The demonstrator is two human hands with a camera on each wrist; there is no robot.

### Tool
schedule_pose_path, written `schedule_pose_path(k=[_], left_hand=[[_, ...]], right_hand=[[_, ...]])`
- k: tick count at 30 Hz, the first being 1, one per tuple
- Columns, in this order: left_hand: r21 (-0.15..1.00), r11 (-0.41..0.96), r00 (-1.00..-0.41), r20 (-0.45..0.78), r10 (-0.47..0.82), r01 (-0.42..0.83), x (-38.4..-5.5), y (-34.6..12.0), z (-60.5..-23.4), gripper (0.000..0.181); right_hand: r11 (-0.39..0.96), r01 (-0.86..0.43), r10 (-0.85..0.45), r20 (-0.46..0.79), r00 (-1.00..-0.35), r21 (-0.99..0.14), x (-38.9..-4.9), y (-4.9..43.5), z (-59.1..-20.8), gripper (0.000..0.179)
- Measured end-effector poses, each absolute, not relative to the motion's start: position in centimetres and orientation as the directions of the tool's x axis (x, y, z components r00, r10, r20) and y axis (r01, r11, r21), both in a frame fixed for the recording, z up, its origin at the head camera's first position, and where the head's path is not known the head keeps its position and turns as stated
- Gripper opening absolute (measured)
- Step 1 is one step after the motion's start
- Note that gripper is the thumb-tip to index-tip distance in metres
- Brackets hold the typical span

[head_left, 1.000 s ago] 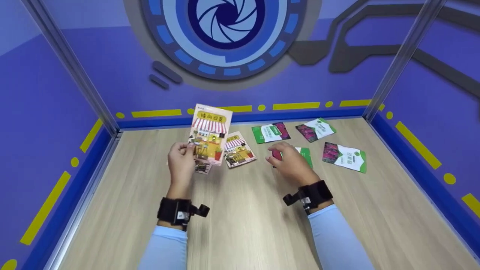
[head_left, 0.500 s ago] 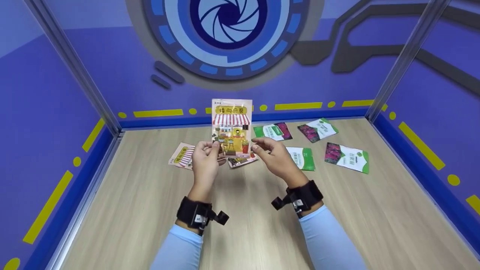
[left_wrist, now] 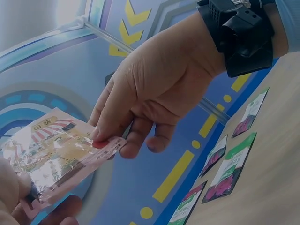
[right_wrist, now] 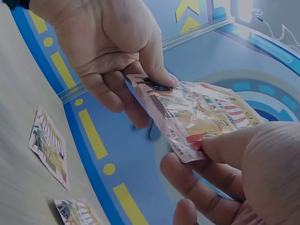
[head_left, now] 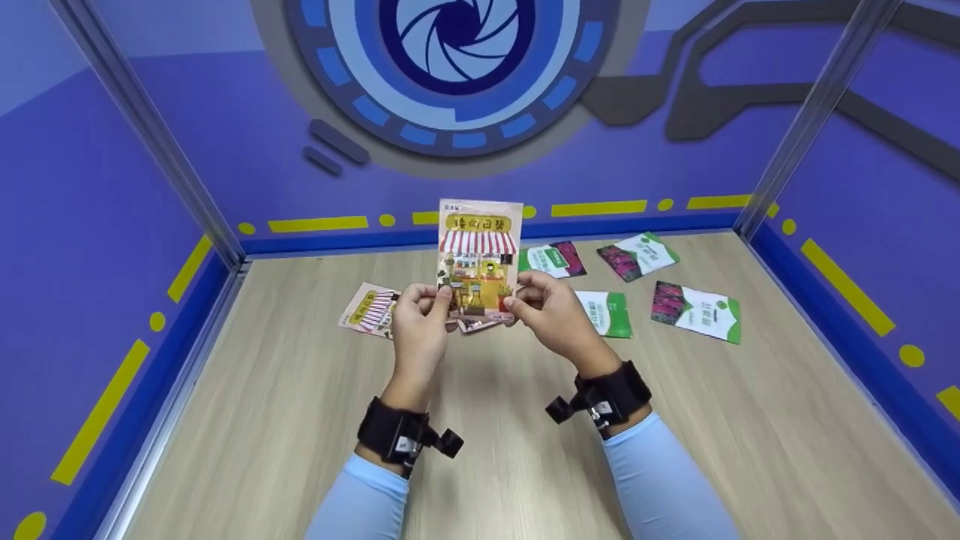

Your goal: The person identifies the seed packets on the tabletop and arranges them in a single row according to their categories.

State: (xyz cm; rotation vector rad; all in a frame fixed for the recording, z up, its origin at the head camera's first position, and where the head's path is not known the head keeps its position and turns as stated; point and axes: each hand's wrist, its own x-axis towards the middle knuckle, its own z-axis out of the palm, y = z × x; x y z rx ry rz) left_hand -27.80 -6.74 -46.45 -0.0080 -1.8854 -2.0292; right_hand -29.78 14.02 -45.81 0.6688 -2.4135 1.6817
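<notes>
Upright above the table, a pink seed packet (head_left: 480, 255) with a striped awning picture faces me in the head view. My left hand (head_left: 420, 326) pinches its lower left corner, thumb on the front. The lower right corner is pinched by my right hand (head_left: 559, 319) in the same manner. In the right wrist view the thumb of my right hand (right_wrist: 262, 168) presses on the packet's red printed patch, with fingers beneath. A second pink packet (head_left: 367, 309) lies left of my left hand. Another pink packet (head_left: 475, 327) is mostly hidden behind the held one.
Several green-and-white seed packets lie on the right side of the wooden table (head_left: 480, 450), among them one at the far right (head_left: 696, 312) and one partly behind my right hand (head_left: 611, 313). Blue printed panels (head_left: 150, 247) wall in the back and sides.
My left hand has carried the held packet rightward to the middle. My right hand has come left from over the green packets and now pinches the packet's other lower corner.
</notes>
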Motion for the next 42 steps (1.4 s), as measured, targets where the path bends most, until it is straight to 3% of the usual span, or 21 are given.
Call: schedule_pose_path(k=[10,19,29,36,42], left_hand=[[0.966,0.059,-0.953,0.256,-0.162,0.250,-27.7,-7.9,-45.4,0.017],[0.957,0.087,-0.952,0.284,-0.114,0.275,-27.1,-8.3,-44.1,0.023],[0.950,0.088,-0.944,0.308,-0.121,0.299,-26.0,-8.0,-42.9,0.020],[0.946,0.101,-0.942,0.319,-0.103,0.309,-26.4,-7.9,-43.1,0.021],[0.949,0.102,-0.946,0.307,-0.104,0.297,-26.2,-7.9,-43.1,0.022]], right_hand=[[0.280,-0.456,-0.219,0.406,-0.887,-0.845,-29.6,14.6,-45.2,0.023],[0.267,-0.507,-0.240,0.453,-0.859,-0.820,-29.4,14.8,-44.5,0.021],[0.193,-0.548,-0.287,0.487,-0.825,-0.814,-27.4,14.8,-42.0,0.020],[0.193,-0.535,-0.294,0.471,-0.832,-0.823,-28.6,15.2,-43.4,0.019],[0.191,-0.544,-0.309,0.476,-0.824,-0.817,-27.4,14.9,-41.9,0.018]])
